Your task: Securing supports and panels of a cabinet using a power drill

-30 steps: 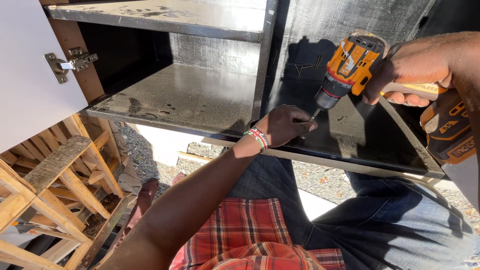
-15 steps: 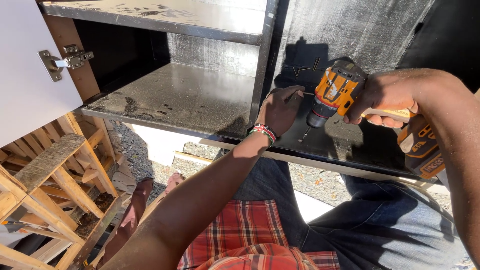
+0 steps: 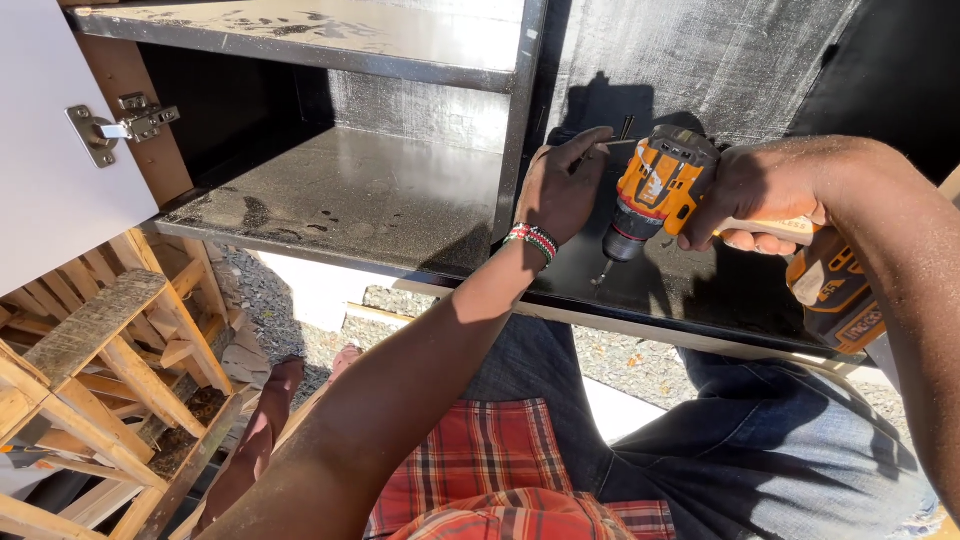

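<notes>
You are positioning a screw. Left hand [image 3: 562, 190] pinching small screw [image 3: 604, 146] against black cabinet back panel [image 3: 700, 60]. Right hand [image 3: 762, 195] wrapping cordless drill [image 3: 655, 195], bit pointing down at shelf [image 3: 690, 290]. Next, likely: raising bit to screw head, steadying.

- Your left hand [image 3: 562, 190] and forearm are bare, with no sleeve reaching the wrist.
- Around your left wrist you wear a beaded bracelet [image 3: 531, 240] in bands of red, white and green.
- Your right hand [image 3: 762, 196] is bare too, with no glove or ring that can be made out, and the arm behind it is uncovered.
- You wear a red plaid shirt [image 3: 500, 470] crossed with white and dark lines.
- Your legs are in dark blue jeans [image 3: 790, 450].
</notes>
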